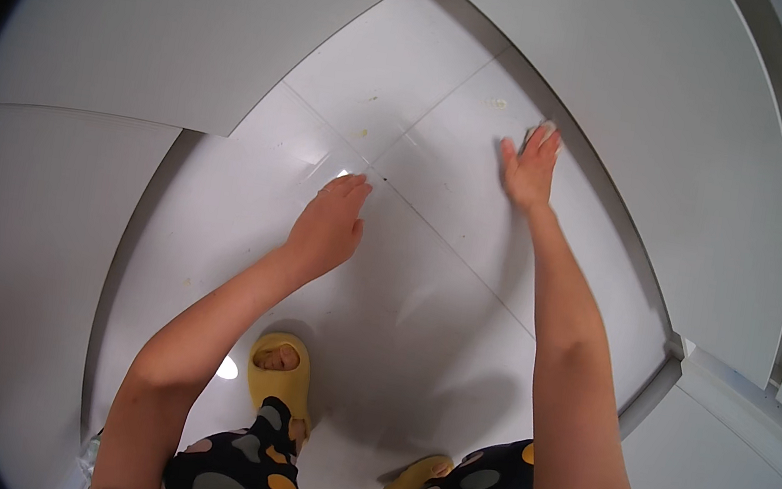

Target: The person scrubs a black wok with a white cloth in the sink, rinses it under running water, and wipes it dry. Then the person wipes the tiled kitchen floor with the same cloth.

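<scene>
My right hand reaches out over the tiled floor, close to the foot of the right-hand cabinet. Its fingers press a small whitish wad, perhaps tissue or cloth, mostly hidden beneath them. My left hand is held palm down around the middle of the floor with no object visible in it. A thin ring circles one of its fingers. Yellowish smears mark the tile to the left of the right hand, and more yellow spots lie beyond the left hand.
Pale cabinet fronts stand on the left and right, overhanging recessed plinths. My feet, in yellow slippers, are on the floor below. A dark speck sits by a tile joint. Clear plastic shows at lower left.
</scene>
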A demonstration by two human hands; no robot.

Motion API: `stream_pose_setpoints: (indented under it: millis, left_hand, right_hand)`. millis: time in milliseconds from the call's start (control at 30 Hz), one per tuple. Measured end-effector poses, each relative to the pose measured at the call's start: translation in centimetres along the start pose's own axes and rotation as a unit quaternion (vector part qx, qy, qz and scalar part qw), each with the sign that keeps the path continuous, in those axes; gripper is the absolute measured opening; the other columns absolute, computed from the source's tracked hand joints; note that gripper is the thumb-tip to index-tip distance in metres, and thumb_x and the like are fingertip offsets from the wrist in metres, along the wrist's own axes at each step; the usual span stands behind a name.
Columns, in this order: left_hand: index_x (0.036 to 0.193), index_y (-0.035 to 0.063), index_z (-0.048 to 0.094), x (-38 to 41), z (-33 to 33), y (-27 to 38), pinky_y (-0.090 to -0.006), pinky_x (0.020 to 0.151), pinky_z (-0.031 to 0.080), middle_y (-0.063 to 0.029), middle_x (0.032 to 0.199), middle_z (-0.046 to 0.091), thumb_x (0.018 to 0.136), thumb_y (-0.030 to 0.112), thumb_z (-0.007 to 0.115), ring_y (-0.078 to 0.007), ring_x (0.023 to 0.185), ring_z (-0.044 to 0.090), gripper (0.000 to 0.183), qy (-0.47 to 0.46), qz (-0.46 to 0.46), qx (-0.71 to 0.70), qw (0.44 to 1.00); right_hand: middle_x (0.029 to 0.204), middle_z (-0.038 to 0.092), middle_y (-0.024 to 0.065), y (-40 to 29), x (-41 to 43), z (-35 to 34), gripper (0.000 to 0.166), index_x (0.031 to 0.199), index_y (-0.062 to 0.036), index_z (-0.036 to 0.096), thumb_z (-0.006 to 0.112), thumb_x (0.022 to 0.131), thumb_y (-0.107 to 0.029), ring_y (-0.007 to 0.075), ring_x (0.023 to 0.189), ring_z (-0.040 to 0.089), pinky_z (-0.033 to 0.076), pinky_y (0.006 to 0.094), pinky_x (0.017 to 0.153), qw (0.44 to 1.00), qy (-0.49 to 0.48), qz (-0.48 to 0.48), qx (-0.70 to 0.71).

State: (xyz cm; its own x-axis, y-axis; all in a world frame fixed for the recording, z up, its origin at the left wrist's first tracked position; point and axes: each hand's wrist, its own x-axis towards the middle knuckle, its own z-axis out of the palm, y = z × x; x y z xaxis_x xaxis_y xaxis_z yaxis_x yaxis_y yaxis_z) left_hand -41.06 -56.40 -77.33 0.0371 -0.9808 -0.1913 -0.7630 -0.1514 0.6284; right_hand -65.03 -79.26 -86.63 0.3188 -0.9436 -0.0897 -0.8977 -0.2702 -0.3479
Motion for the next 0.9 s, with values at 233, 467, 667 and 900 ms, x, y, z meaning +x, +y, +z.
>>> stream_pose_setpoints:
  millis: [233,467,667,900]
  left_hand:
    - [0.119,-0.0006,0.048,-2.1,-0.6,-2.4,-0.0387,0.093,0.042,-0.0152,0.123,0.051,0.078,0.0,0.058,-0.0315,0.114,0.048,0.042,0.031,-0.011,0.016,0.999]
    - [0.113,-0.0007,0.051,1.3,0.8,-3.5,-0.04,0.079,0.047,-0.0152,0.11,0.052,0.075,-0.004,0.056,-0.032,0.095,0.055,0.038,0.114,-0.058,-0.059,0.99]
    - [0.106,0.0026,0.053,-1.0,0.8,-4.7,-0.0391,0.074,0.047,-0.0128,0.103,0.052,0.074,-0.003,0.06,-0.0323,0.089,0.055,0.033,0.134,-0.118,-0.026,0.984]
    - [0.1,0.0051,0.055,-2.9,1.0,-4.7,-0.0373,0.071,0.046,-0.0095,0.101,0.051,0.072,0.005,0.07,-0.0287,0.088,0.054,0.032,0.106,-0.044,0.004,0.993]
  right_hand:
    - [0.149,0.01,0.0246,-4.4,4.6,1.2,0.088,0.142,0.0035,0.015,0.047,0.086,-0.055,0.0376,0.139,0.007,0.01,0.0422,0.113,0.995,-0.05,-0.078,-0.019]
    - [0.15,0.008,0.0217,-12.8,-8.5,4.0,0.089,0.142,0.0007,0.02,0.061,0.08,-0.047,0.0376,0.139,0.008,0.015,0.0463,0.112,0.913,-0.176,-0.361,0.07]
    - [0.148,0.017,0.0211,-13.7,-11.4,2.9,0.086,0.139,0.0014,0.026,0.068,0.076,-0.038,0.0363,0.138,0.016,0.02,0.0448,0.11,0.933,-0.154,-0.32,0.058]
    - [0.146,0.014,0.0299,-4.7,-3.6,1.8,0.087,0.139,0.0079,0.021,0.05,0.086,-0.054,0.041,0.137,0.013,0.011,0.0444,0.113,0.996,0.01,-0.062,-0.059]
